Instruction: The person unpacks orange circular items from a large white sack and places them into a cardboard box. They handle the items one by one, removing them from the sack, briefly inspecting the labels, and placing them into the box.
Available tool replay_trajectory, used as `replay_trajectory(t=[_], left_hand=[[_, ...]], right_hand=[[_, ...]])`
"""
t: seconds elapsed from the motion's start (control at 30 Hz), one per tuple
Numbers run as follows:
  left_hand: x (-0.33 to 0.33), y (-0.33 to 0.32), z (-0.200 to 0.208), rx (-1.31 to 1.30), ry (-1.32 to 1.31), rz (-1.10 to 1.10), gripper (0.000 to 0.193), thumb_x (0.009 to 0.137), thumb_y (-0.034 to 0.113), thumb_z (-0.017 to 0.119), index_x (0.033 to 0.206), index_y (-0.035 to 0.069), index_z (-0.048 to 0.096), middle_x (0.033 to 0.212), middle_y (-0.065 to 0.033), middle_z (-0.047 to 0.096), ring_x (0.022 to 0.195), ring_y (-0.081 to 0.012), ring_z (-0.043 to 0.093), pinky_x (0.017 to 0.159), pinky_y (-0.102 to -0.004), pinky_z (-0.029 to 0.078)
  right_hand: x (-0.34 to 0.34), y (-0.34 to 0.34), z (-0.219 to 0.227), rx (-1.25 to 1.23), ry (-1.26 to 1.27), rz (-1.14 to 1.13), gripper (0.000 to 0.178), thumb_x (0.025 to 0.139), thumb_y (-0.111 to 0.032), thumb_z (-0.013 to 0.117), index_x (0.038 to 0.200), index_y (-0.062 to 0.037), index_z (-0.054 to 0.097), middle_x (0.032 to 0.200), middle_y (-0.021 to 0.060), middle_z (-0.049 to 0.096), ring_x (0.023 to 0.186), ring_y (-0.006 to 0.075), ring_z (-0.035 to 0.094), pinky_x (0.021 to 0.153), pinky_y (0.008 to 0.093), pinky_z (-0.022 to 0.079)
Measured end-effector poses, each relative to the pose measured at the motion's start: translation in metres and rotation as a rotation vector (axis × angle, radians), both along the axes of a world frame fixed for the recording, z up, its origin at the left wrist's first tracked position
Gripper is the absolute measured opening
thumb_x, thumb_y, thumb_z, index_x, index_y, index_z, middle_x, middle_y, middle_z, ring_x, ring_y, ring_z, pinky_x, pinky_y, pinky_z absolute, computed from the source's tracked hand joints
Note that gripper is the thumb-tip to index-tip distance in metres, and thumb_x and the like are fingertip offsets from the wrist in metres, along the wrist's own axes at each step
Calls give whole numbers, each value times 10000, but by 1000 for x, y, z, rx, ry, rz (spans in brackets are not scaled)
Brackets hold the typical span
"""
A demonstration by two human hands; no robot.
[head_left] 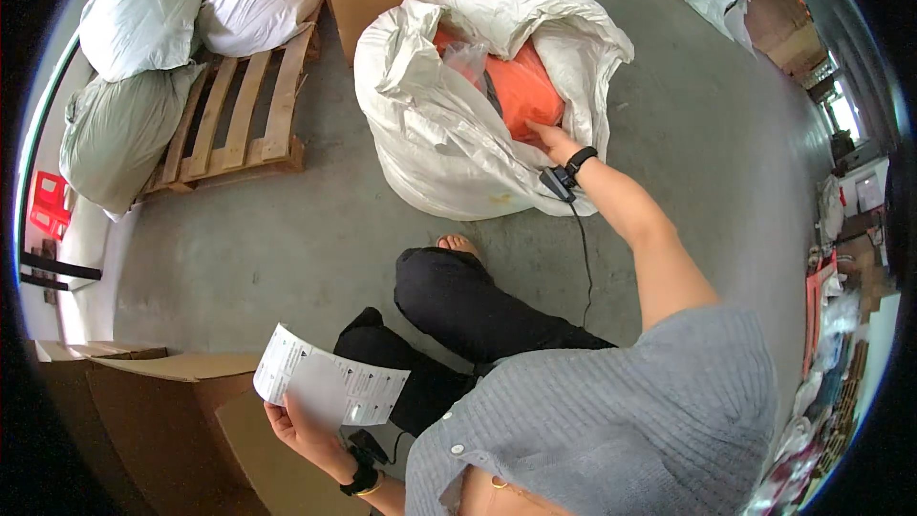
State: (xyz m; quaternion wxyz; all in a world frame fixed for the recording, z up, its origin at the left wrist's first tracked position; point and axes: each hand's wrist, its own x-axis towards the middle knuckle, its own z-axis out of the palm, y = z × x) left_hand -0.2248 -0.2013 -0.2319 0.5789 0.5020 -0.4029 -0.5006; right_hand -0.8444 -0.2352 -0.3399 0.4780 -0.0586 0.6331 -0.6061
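The person sits on the concrete floor (287, 229) with legs folded; the right hand (552, 140) reaches forward into the open mouth of a big white sack (435, 134) standing just ahead of the knees, fingers laid flat and close together on the orange bundle (521, 91) inside, pressing rather than gripping; whether the thumb hooks under anything, I cannot tell. The left hand (301, 430) is down near the lap, pinching a printed sheet of paper (330, 384) at its lower edge between thumb and fingers; cardboard boxes (172, 411) stand just beside it.

The orange bundle looks soft and filmy, wrapped in thin plastic, so it would likely give under the fingers and slip a little; a grip on a bunched fold of wrap seems surer than a flat palm. The sack is limp woven stuff, slumped at the rim; it would sag if lifted by one edge, and filled like this I judge it bulky rather than heavy. The paper is light and bends easily.

Behind, stuffed bags (143, 10) rest on a wooden pallet (239, 124).
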Motion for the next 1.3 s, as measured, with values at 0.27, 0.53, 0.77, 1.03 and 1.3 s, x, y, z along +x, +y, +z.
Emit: replay_trajectory(t=[0.27, 0.53, 0.77, 1.03, 1.3], left_hand=[[-8, 2, 8, 5, 1, 23, 236, 884, 128, 534, 1065, -19, 495, 966, -91, 594, 818, -131, 573, 739, -259, 466], [-2, -2, -5, -34, -45, 16, 222, 883, 106, 530, 1066, -16, 498, 978, -90, 595, 831, -128, 573, 743, -258, 467], [-5, 3, 17, -7, -103, 11, 253, 887, 102, 515, 1099, -35, 486, 1003, -103, 586, 856, -138, 570, 766, -258, 459], [-17, -3, 37, -6, -77, -33, 224, 890, 74, 501, 1078, -46, 486, 981, -90, 589, 863, -110, 549, 776, -236, 427], [-20, -1, 45, -111, -58, -115, 176, 891, 55, 492, 1038, -40, 502, 945, -63, 578, 852, -83, 521, 760, -226, 410]], right_hand=[[11, -15, 25, -142, -73, -120, 457, 890, -297, 528, 1230, -14, 417, 1258, 217, 441, 1081, 329, 517, 855, 425, 484], [-8, -32, 61, -580, -259, -224, 645, 817, -400, 601, 1292, -51, 339, 1248, 136, 459, 1132, 295, 466, 963, 439, 396], [-18, -61, 118, -470, -255, -59, 538, 813, -420, 601, 1226, -119, 432, 1224, 84, 488, 1130, 254, 465, 958, 447, 387], [6, -41, 105, -493, 721, 171, 454, 749, -56, 634, 1180, -52, 493, 1185, 109, 536, 1138, 225, 479, 964, 344, 390], [46, 34, 211, -247, 1512, 96, 350, 804, -73, 607, 1138, -57, 503, 1125, 87, 543, 1041, 196, 521, 922, 315, 429]])
